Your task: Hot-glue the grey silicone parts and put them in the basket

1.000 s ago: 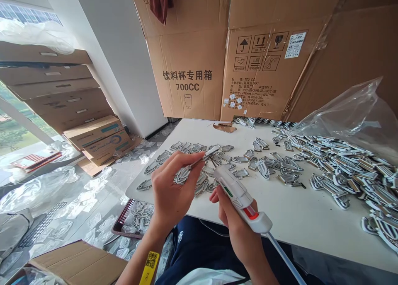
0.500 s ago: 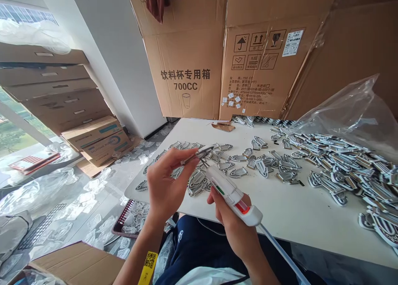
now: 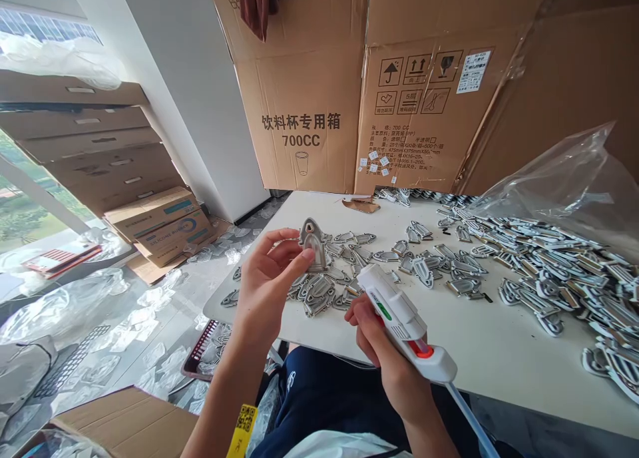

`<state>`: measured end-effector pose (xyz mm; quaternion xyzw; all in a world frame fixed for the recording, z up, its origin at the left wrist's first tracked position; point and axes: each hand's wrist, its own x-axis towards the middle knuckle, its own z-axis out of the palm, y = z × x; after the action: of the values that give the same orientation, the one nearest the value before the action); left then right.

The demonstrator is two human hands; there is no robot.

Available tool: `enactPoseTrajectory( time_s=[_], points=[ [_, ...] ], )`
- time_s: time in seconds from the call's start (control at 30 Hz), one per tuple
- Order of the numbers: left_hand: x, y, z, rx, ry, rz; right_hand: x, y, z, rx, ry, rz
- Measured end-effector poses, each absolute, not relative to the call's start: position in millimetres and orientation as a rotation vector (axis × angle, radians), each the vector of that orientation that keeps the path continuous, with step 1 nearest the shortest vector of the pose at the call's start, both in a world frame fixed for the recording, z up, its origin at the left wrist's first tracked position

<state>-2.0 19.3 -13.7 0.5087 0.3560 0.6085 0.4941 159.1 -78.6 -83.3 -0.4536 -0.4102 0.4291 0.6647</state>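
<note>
My left hand (image 3: 269,285) pinches a grey shield-shaped patch (image 3: 312,246) upright between thumb and fingers, showing its face. My right hand (image 3: 382,358) is closed around the grip of a white hot glue gun (image 3: 399,318) with a red-tipped part and a trailing cord. The gun's nozzle end points up and left, close to the patch but apart from it. Below both hands, a loose cluster of similar grey patches (image 3: 314,298) lies on the white table (image 3: 492,338). A yellow QR-code band (image 3: 243,430) circles my left wrist.
A large heap of striped patches (image 3: 559,265) covers the table's right side, beside a clear plastic bag (image 3: 564,185). Big cardboard cartons (image 3: 429,105) stand behind the table. A red-rimmed basket (image 3: 200,351) of patches sits on the floor to the left, among plastic sheets.
My left hand has turned the patch from edge-on to face-on and raised it. The glue gun has shifted right and slightly upward with my right hand.
</note>
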Motion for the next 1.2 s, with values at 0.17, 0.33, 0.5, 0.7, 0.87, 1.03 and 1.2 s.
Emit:
enactPoseTrajectory(
  time_s=[0.17,0.33,0.5,0.7,0.87,1.03,1.2],
  points=[
    [0,17,-14,1.221,0.811,1.430,153,-79,-80,-1.066,-0.870,0.933],
    [0,15,-15,1.277,0.836,1.417,151,-79,-82,-1.080,-0.898,0.904],
    [-1,13,-15,1.348,0.891,1.372,148,-76,-79,-1.051,-0.871,0.934],
    [5,5,-15,1.476,0.836,1.216,148,-69,-78,-0.935,-0.762,0.897],
    [14,-3,-13,1.610,0.859,1.073,150,-70,-77,-0.937,-0.725,0.909],
    [14,-4,-6,1.704,0.840,1.123,150,-71,-75,-0.876,-0.701,0.843],
    [3,8,-7,1.659,0.767,1.039,151,-71,-78,-0.875,-0.725,0.885]
  ],
)
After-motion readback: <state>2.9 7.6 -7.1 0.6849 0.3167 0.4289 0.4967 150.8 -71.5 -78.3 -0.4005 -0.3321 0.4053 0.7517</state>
